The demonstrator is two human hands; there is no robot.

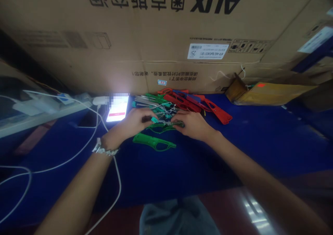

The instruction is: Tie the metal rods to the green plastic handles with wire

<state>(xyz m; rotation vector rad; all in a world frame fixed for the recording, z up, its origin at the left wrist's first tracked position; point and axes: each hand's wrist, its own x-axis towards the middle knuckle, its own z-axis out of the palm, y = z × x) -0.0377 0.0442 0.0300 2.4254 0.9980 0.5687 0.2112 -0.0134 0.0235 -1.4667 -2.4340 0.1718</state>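
Note:
My left hand (132, 124) is closed, its fingers pinching a small teal plastic part (154, 120) with thin white wires. Opposite it, my right hand (192, 124) has its fingertips closed on a slim dark metal-looking piece (179, 124). The wires run between both hands, a short way above the pile. Nearest to me lies a green plastic shell (153, 142) with a trigger-like loop, shaped like half of a long lighter. Behind the hands are heaped metal tubes (143, 99), more teal parts and wires. Red shells (182, 101) and a few blue ones lie at the back right.
A lit phone (118, 106) lies left of the pile, beside a white charger (100, 100). White cables (78, 155) loop over the blue tabletop (166, 179). A large cardboard box (156, 37) walls off the back. A yellowish packet (273, 93) stands at the right.

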